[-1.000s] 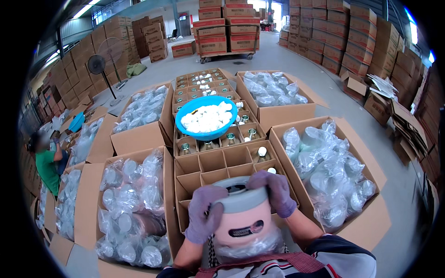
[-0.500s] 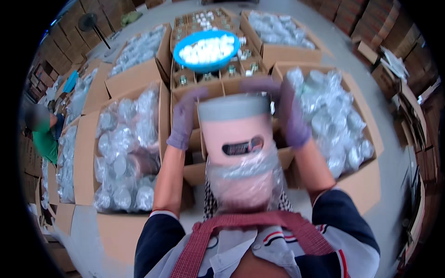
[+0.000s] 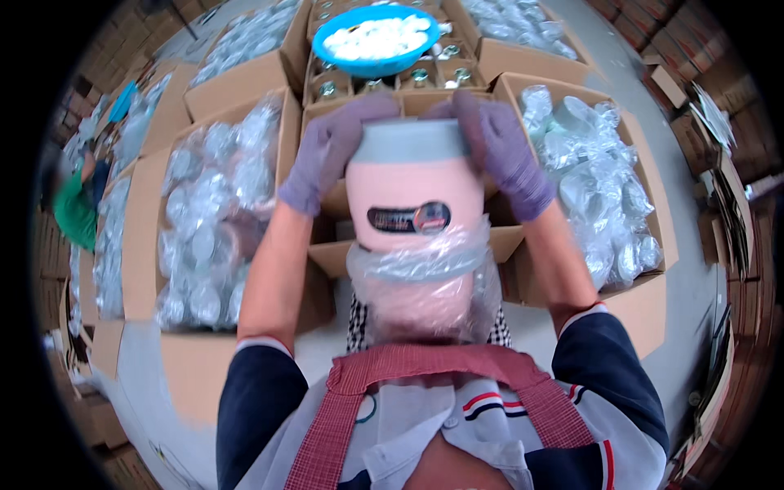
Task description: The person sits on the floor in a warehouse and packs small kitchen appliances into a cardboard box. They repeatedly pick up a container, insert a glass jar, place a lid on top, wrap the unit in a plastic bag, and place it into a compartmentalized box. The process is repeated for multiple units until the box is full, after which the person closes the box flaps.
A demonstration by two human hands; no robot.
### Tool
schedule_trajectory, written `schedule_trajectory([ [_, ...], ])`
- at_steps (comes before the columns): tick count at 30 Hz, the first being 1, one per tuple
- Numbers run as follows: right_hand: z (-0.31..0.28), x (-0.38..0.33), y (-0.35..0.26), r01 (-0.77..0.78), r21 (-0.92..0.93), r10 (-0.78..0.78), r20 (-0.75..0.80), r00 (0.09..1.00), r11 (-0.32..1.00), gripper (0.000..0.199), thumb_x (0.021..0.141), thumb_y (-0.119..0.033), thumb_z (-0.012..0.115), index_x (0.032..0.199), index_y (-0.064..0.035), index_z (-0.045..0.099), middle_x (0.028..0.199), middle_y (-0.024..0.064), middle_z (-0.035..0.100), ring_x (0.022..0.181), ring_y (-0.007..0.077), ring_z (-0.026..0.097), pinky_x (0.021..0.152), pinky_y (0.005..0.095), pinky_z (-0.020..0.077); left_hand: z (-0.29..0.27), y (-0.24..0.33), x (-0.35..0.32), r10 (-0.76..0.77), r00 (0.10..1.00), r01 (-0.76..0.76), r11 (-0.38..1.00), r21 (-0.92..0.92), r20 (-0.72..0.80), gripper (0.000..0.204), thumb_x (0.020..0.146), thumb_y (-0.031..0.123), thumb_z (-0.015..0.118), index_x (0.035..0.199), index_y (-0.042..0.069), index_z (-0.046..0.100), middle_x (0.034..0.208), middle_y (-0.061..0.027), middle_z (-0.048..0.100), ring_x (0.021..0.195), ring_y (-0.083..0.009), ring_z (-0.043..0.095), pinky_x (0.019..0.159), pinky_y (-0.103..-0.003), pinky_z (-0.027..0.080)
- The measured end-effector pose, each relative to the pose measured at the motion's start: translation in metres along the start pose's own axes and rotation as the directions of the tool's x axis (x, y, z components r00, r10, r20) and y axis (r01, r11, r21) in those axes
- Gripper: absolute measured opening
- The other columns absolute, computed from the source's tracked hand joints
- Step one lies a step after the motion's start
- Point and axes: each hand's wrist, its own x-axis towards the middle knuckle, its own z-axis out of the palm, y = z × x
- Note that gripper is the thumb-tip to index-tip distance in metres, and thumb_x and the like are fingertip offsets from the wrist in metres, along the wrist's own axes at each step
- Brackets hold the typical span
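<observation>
In front of my chest is a large pink canister [image 3: 416, 192] with a grey lid [image 3: 415, 142] and a dark oval label. Clear plastic bag [image 3: 425, 261] bunches around its lower half, while the upper part is bare. My left hand [image 3: 339, 143], in a purple glove, wraps around the lid's left side. On the opposite side, my gloved right hand [image 3: 500, 155] closes against the lid, its fingers bent over the far edge. The fingertips of both hands are partly hidden behind the lid.
A divided carton [image 3: 343, 260] lies beyond the canister, with a blue basin [image 3: 376, 65] of white pieces on its far part. Open cartons of plastic-wrapped items flank it, left [image 3: 290, 155] and right [image 3: 653, 204]. A person in green [image 3: 75, 211] is at far left.
Both hands have come inward from beside the canister to close on its lid. The cartons and basin sit higher in the picture, and the person in green has bent over.
</observation>
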Motion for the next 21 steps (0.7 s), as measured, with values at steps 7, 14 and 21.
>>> schedule_trajectory([
  [7, -0.060, -0.056, -0.009, 0.250, 0.203, -0.262, 0.038, 0.964, 0.947, 0.058, 0.093, -0.048, 0.043, 0.120, -0.0011, 0.061, 0.119, 0.0137, 0.062, 0.110, 0.0246, 0.059, 0.096, 0.0343, 0.0437, 0.031, 0.050, -0.112, -0.698, 0.555, 0.330, 0.685, 0.650, 0.453, 0.051, 0.078, 0.031, 0.072, 0.116, 0.000, 0.061, 0.100, -0.0169, 0.069, 0.099, -0.0247, 0.066, 0.092, -0.037, 0.049],
  [14, -0.017, -0.088, -0.102, 0.511, -0.474, -0.554, 0.057, 0.830, 0.717, 0.044, 0.079, -0.026, 0.070, 0.115, -0.0032, 0.062, 0.093, 0.0163, 0.065, 0.087, 0.0341, 0.060, 0.075, 0.0386, 0.0470, 0.047, 0.174, 0.020, 0.224, 0.958, -0.147, 0.921, 0.361, -0.181, 0.026, 0.085, 0.025, 0.060, 0.096, 0.002, 0.063, 0.089, -0.0103, 0.063, 0.083, -0.0165, 0.059, 0.071, -0.032, 0.049],
  [21, -0.056, -0.139, 0.121, -0.158, 0.321, 0.335, -0.629, 0.702, 0.934, 0.050, 0.098, -0.039, 0.043, 0.114, 0.0056, 0.058, 0.103, 0.0148, 0.065, 0.091, 0.0203, 0.063, 0.081, 0.0318, 0.0503, 0.021, 0.014, -0.148, 0.070, 0.995, -0.097, 0.440, 0.893, 0.073, 0.055, 0.081, 0.018, 0.063, 0.133, 0.010, 0.047, 0.127, -0.0177, 0.053, 0.115, -0.0336, 0.052, 0.097, -0.039, 0.043],
])
